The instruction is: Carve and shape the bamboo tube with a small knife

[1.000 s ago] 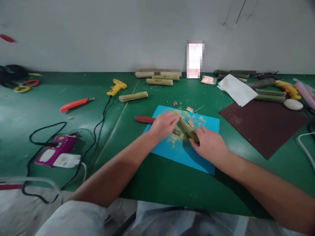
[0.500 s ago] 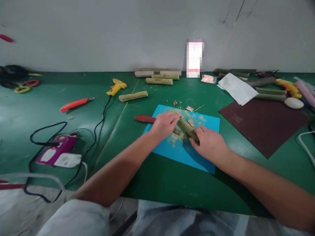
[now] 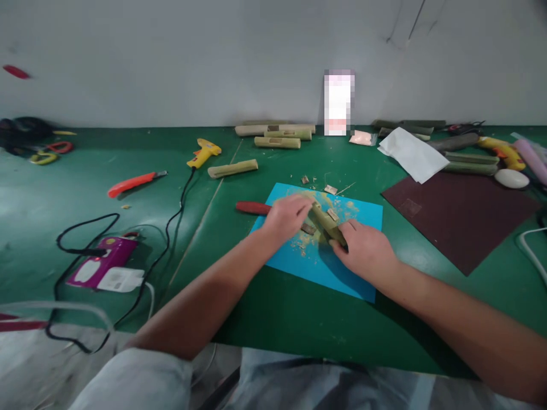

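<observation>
Over a blue sheet (image 3: pixel 359 279), my right hand (image 3: pixel 370 250) is wrapped round the near end of a green bamboo tube (image 3: pixel 327 222), which lies at a slant. At the tube's far end my left hand (image 3: pixel 287 217) is closed, its fingertips blurred. What it pinches, if anything, I cannot make out. A red handle (image 3: pixel 253 208) sticks out to the left from behind that hand; its other end is hidden. Pale shavings and a small bamboo chip (image 3: pixel 308 228) lie beside the tube.
A yellow glue gun (image 3: pixel 204 152), an orange utility knife (image 3: pixel 131 184) and a purple power strip (image 3: pixel 102 262) with cords are on the left. Several bamboo tubes (image 3: pixel 277 142) lie at the back. A dark brown sheet (image 3: pixel 461 216) and white paper (image 3: pixel 412 154) are on the right.
The whole view has shifted slightly. Both hands keep almost the same place on the bamboo tube, and the left fingers are blurred in both frames.
</observation>
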The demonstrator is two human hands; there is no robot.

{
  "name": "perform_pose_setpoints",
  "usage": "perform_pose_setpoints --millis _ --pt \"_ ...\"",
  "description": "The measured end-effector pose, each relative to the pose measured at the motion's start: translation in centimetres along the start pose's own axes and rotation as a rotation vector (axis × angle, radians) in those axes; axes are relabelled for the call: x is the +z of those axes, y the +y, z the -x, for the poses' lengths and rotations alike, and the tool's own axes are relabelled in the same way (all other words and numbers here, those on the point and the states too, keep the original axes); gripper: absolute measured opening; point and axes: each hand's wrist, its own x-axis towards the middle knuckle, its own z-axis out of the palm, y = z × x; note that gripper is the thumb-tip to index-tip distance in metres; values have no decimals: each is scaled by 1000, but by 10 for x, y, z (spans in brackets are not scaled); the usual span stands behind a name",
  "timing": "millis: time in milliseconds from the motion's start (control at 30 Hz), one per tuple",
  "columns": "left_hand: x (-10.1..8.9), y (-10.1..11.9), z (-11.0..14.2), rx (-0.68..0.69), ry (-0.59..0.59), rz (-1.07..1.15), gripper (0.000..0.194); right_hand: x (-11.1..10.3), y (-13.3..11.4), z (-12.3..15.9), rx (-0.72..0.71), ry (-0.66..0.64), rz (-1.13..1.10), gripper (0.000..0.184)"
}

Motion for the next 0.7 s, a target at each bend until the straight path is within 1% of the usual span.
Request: perform_pose_setpoints --millis 67,167,200,300,333,400,433,533,567,667,700 --pt "0 2 0 -13 21 -22 27 0 0 0 5 7 4 26" --pt "1 3 1 52 -42 0 28 0 0 0 -2 -6 5 25" --pt "1 3 2 50 -38 -2 28 0 0 0 -2 -8 7 25" --pt "1 1 2 -11 39 -34 29 1 0 0 7 1 14 25" --pt "1 1 2 3 26 -27 29 2 1 0 4 7 13 25" --pt "0 1 3 66 -47 8 29 2 1 0 -8 9 8 24" --pt "0 2 3 76 -57 15 28 3 1 0 -10 9 7 24" --pt "-1 4 4 18 7 -21 28 2 1 0 -1 18 9 25" --pt "-1 5 4 17 -2 -29 28 2 0 0 0 18 8 25" --pt "-1 8 7 88 -132 7 28 0 -1 -1 -5 -4 6 24" --pt "-1 10 7 84 -132 11 28 -1 -1 0 -2 -9 5 24"
